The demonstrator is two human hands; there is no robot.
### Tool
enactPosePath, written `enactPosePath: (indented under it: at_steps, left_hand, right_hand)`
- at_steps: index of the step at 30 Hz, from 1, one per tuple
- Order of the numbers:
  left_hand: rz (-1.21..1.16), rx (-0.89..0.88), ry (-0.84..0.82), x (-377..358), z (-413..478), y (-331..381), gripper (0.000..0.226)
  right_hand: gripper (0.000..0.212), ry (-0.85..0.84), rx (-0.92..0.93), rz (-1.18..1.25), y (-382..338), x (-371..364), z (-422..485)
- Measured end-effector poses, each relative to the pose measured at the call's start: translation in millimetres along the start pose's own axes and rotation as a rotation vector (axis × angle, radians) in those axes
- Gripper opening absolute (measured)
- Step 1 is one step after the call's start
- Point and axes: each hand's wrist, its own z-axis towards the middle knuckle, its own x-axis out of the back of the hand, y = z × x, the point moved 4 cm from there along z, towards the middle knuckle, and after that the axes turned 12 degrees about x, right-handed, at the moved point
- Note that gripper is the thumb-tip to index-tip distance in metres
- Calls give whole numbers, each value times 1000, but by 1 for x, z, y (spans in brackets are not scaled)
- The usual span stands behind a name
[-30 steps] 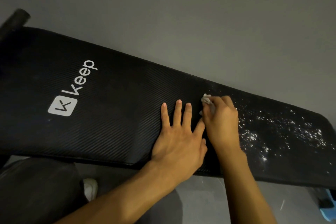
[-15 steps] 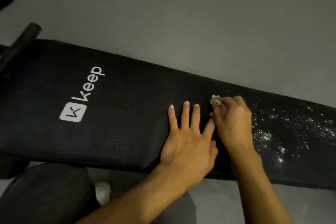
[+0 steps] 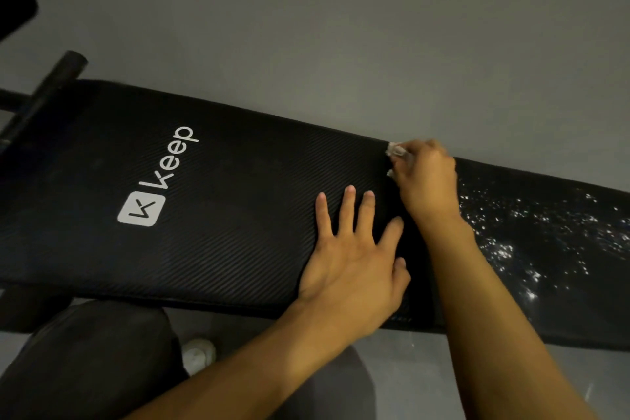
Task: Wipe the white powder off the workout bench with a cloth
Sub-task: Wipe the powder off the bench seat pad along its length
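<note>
- The white powder (image 3: 531,239) lies scattered over the black bench (image 3: 238,215) on the outer side of the right hand (image 3: 426,177). It starts just past the knuckles and runs on toward the frame's edge. The pad on the thumb side of those fingers shows no specks.
- The cloth (image 3: 395,150), a small pale wad, peeks out at the right fingertips. The fingers are curled tight round it and bear down on the pad.
- Over the last second that hand has pushed the cloth away from the body. It was beside the left fingertips near mid-pad and now sits at the far edge, well beyond them.
- This looks like one stroke across the pad's width along the border of the powder. Most of the powder seems untouched, so the job is likely early, and later strokes would need to move outward.
- The left hand (image 3: 351,259) stays flat on the pad, fingers straight and spread, holding nothing. It is probably steadying the bench.
- Well past the left little finger is a white logo (image 3: 160,181). Further on is a dark bar (image 3: 44,89), with grey floor (image 3: 341,27) beyond.
</note>
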Motion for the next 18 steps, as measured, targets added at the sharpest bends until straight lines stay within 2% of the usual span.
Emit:
enactPosePath:
  at_steps: [2, 5, 7, 10, 16, 18]
  left_hand:
    - [2, -2, 0, 0, 0, 0, 59]
    - [7, -6, -4, 2, -1, -1, 59]
    - [10, -11, -8, 2, 0, 0, 59]
    - [30, -8, -16, 2, 0, 0, 61]
    - [64, -15, -29, 0, 0, 2, 61]
    - [65, -16, -30, 1, -1, 3, 61]
  right_hand:
    - [27, -16, -49, -31, 4, 7, -6]
    - [24, -67, 23, 1, -12, 21, -40]
    - [19, -33, 37, 2, -15, 38, -83]
    - [18, 3, -43, -2, -17, 53, -140]
    - [23, 80, -156, -24, -2, 49, -129]
    - [22, 98, -126, -29, -10, 50, -138]
